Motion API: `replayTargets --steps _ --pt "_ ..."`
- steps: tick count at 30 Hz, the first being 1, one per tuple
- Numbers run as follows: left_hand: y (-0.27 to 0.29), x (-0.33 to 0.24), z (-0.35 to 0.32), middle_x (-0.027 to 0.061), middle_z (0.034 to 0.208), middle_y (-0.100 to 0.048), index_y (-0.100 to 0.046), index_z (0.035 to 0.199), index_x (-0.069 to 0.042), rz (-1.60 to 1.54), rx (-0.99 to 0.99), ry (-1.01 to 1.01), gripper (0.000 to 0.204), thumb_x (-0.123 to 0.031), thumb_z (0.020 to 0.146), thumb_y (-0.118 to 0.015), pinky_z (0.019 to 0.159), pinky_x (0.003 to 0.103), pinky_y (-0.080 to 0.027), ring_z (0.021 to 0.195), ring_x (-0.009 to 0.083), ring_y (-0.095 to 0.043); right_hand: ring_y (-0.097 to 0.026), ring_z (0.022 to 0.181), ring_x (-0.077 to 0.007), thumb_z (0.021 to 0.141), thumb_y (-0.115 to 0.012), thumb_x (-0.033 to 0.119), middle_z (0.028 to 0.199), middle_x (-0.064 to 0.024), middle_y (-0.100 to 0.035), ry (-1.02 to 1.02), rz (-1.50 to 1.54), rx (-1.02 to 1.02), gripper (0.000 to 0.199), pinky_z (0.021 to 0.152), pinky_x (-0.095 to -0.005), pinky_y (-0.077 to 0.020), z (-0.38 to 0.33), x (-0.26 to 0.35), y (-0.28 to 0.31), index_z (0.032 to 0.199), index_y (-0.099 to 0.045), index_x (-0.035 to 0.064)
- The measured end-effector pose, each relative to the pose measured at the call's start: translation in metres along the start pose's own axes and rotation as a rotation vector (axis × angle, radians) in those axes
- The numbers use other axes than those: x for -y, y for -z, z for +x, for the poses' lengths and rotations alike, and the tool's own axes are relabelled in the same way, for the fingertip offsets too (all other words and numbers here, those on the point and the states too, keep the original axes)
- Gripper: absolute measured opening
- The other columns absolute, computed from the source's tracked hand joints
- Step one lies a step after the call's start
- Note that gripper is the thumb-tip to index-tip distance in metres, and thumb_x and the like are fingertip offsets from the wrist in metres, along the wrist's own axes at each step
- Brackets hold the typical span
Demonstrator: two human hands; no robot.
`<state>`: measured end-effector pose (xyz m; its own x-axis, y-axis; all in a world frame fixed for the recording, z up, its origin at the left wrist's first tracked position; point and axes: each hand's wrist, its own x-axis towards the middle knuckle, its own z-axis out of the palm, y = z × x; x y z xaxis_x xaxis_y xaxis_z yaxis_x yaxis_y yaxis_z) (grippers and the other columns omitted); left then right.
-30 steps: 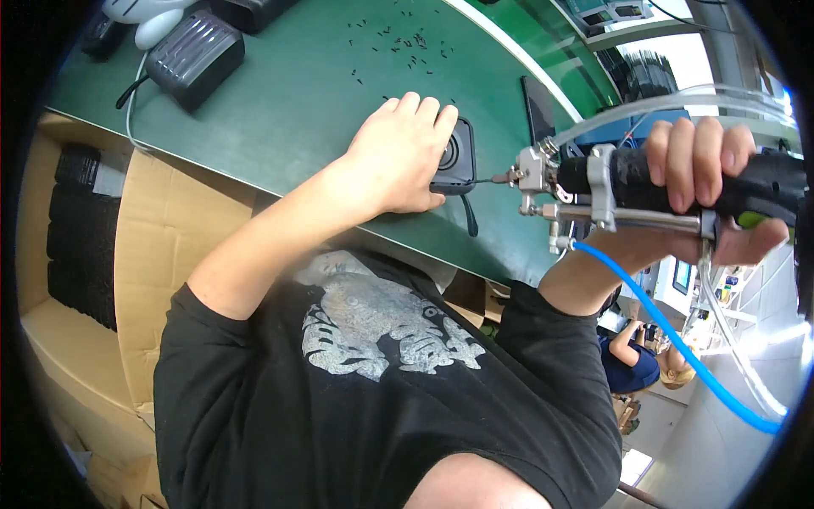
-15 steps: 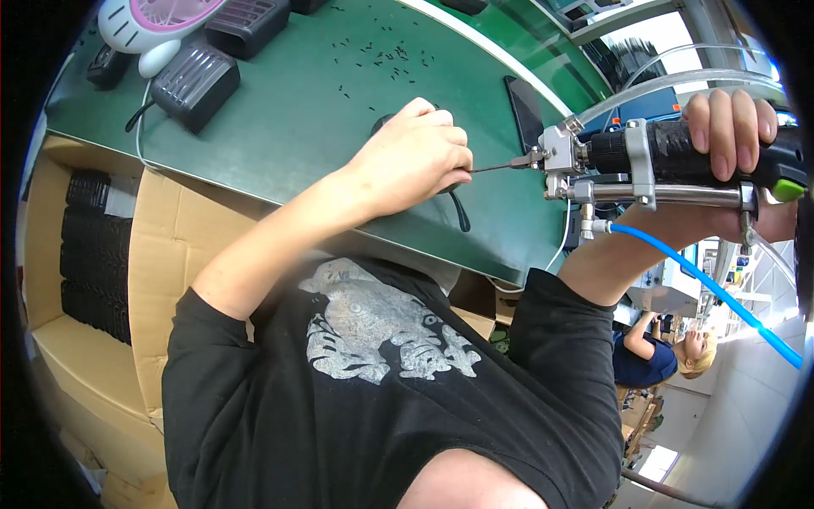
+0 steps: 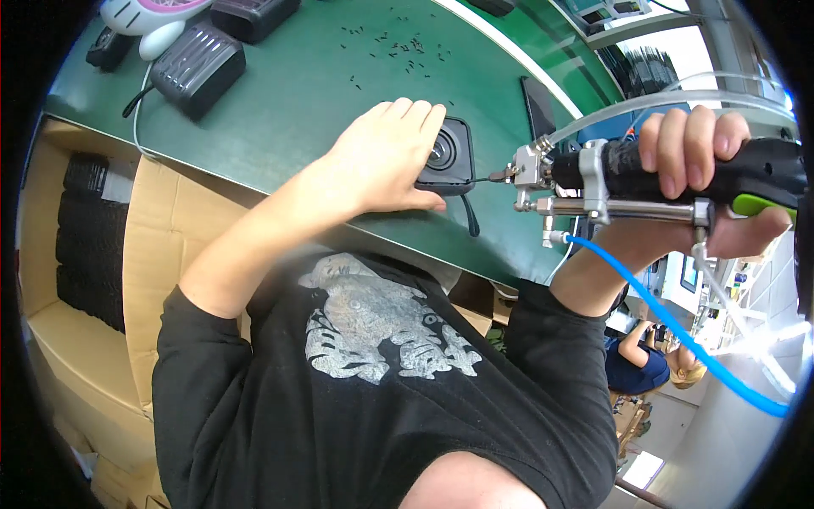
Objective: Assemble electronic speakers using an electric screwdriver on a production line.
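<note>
At a green-topped workbench (image 3: 288, 85), a worker's left hand (image 3: 386, 157) is clamped across one square black device (image 3: 459, 148), fingers over its far edge and thumb along the near one. The device lies flat beneath the palm, its left part covered, its round centre and right side showing beyond the knuckles. The right hand (image 3: 695, 153), well to the right, is wrapped around one black powered driver (image 3: 623, 165), held sideways; its single slim bit (image 3: 480, 180) reaches the device's near right corner, though actual contact cannot be told. One strap (image 3: 471, 217) trails off the device's near edge. One blue hose (image 3: 653, 297) curves from the driver's metal fitting. Two ribbed black cases (image 3: 199, 68) sit at the upper left, one dark slab (image 3: 537, 106) lies beyond the device, and dozens of tiny black pieces (image 3: 411, 44), too small to count exactly, scatter across the far side. One open cardboard box (image 3: 182, 212) stands below the bench edge; one co-worker (image 3: 640, 369) appears at far right.
</note>
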<state>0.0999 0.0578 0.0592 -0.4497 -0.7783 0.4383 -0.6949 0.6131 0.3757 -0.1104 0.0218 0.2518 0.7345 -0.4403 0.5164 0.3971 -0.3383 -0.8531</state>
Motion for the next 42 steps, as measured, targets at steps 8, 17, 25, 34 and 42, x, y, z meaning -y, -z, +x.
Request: replayTargets --steps 8,17,25,34,42 --pt "-0.011 -0.001 -0.003 0.0169 0.109 -0.054 -0.047 0.123 0.009 0.003 -0.059 0.011 0.085 -0.041 0.065 -0.083 0.094 0.037 -0.046 0.105 0.0296 -0.053 -0.053 0.068 -0.0170 0.084 -0.065 0.060 0.083 -0.0033 -0.053 -0.019 0.002 0.069 0.063 0.066 -0.0338 -0.0389 -0.005 0.000 0.000 0.107 -0.050 0.0033" --pt "-0.006 0.004 0.004 0.0210 0.114 -0.053 -0.045 0.126 0.010 0.004 -0.015 -0.001 0.082 -0.031 0.066 -0.080 0.096 0.039 -0.045 0.106 0.0344 -0.053 -0.053 0.064 -0.0155 0.091 -0.049 0.066 0.079 -0.0048 -0.054 0.059 0.108 0.066 0.067 0.064 -0.0343 -0.0402 0.002 -0.019 0.003 0.108 -0.055 0.0011" --pt "-0.026 0.012 0.030 0.0224 0.117 -0.053 -0.041 0.130 0.012 -0.024 0.026 -0.084 0.094 -0.040 0.064 -0.083 0.098 0.040 -0.044 0.110 0.0348 -0.052 -0.049 0.070 -0.0164 0.089 -0.056 0.048 0.080 -0.0047 -0.049 0.007 0.082 -0.042 0.050 0.073 -0.0321 -0.0382 0.036 0.040 0.047 0.108 -0.052 0.0021" --pt "-0.029 0.025 0.012 0.0254 0.142 -0.040 -0.028 0.145 0.005 -0.533 0.117 0.168 0.106 -0.037 0.067 -0.086 0.114 0.038 -0.033 0.135 0.0361 -0.040 -0.050 0.082 -0.0160 0.080 -0.065 0.031 0.090 -0.0092 -0.045 -0.065 -0.031 -0.216 0.050 0.082 -0.0301 -0.0389 0.060 0.060 0.062 0.111 -0.042 -0.0012" --pt "-0.028 0.017 0.011 0.0212 0.139 -0.045 -0.033 0.144 0.003 -0.503 0.058 0.082 0.098 -0.034 0.070 -0.085 0.106 0.038 -0.041 0.128 0.0345 -0.047 -0.055 0.070 -0.0150 0.076 -0.067 0.048 0.082 -0.0063 -0.053 0.124 0.221 -0.250 0.058 0.072 -0.0302 -0.0421 0.049 0.038 0.065 0.104 -0.045 0.0035"
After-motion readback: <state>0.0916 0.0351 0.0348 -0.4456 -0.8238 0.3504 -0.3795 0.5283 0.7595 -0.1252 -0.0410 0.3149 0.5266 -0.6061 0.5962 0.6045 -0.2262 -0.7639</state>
